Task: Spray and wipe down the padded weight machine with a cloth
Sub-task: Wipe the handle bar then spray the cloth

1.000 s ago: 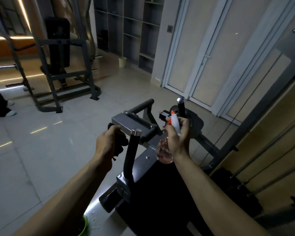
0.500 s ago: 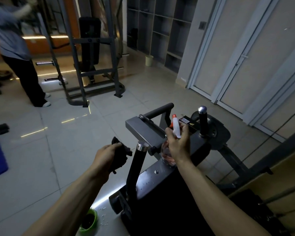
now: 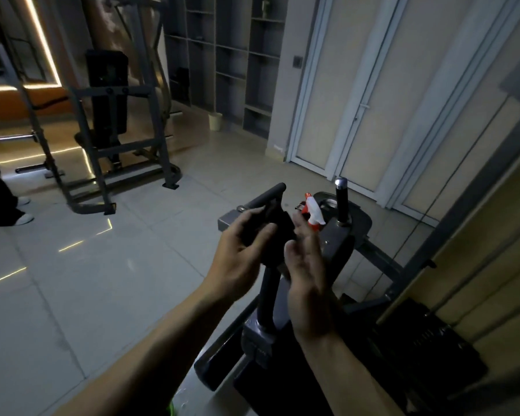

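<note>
**Head view, hands over the machine.** I read the left grip (image 3: 240, 253) as closed on the cloth (image 3: 275, 235), with the fingers curled under it and the thumb laid over its top. The cloth is a dark, almost black, bunched wad, held in the air between the two hands, above the machine (image 3: 341, 238) and touching no part of it that I can see. The right grip (image 3: 308, 265) is slack, with the palm turned toward the cloth and the fingers nearly straight. Its thumb lies at the cloth's edge, but motion blur keeps me from telling whether they touch.

The spray bottle (image 3: 312, 210) stands upright on the machine's grey top plate, just behind the right fingertips. Its white head and red nozzle show, while the body is hidden by the hand. No hand holds it.

The machine has a dark grey metal frame, a black horizontal bar (image 3: 267, 195) at its far end and a black upright handle (image 3: 341, 199) with a bright metal cap. A black post (image 3: 267, 298) rises below the hands, and a black pad (image 3: 267, 394) lies at the near edge.

The floor (image 3: 102, 295) is pale tile. A second machine (image 3: 111, 121) stands well apart at the rear left.
</note>
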A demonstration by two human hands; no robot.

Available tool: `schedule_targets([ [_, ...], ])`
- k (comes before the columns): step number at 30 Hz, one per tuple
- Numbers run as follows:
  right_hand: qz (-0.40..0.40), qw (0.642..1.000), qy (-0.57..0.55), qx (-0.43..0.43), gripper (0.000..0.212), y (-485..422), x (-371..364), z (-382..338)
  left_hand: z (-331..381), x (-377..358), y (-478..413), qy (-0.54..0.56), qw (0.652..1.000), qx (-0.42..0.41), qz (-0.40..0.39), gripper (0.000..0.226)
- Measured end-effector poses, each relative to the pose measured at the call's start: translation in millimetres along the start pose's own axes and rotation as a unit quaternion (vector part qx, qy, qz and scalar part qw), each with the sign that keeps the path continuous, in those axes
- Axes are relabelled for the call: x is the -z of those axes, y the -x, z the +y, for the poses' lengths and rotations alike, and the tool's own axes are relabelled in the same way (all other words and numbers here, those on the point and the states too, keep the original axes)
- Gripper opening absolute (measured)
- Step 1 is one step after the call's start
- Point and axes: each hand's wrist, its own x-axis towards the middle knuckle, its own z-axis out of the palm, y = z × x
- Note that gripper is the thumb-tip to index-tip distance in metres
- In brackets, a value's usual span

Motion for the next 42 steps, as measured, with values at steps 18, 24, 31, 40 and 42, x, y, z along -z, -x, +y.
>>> schedule_targets([
  [18,0.168,0.86,0.452,0.168,0.028,-8.5,1.0,82.3,-56.4,25.7,14.1,0.015,0.958,0.276,-0.074,0.043],
  [24,0.152,0.882,0.413,0.168,0.027,23.3,6.6,111.9,-69.9,28.1,14.9,0.017,0.962,0.267,-0.061,0.041],
  [31,0.079,0.885,0.451,0.083,0.024,94.9,21.3,161.1,-75.5,22.2,12.7,-0.017,0.965,0.253,-0.066,0.036],
  [40,0.177,0.946,0.265,0.06,0.043,17.6,23.4,76.9,-64.6,13.8,2.3,-0.043,0.974,0.218,-0.04,0.028],
  [42,0.173,0.951,0.248,0.064,0.043,-13.8,15.5,65.6,-64.5,10.7,4.4,-0.046,0.977,0.205,-0.037,0.026],
])
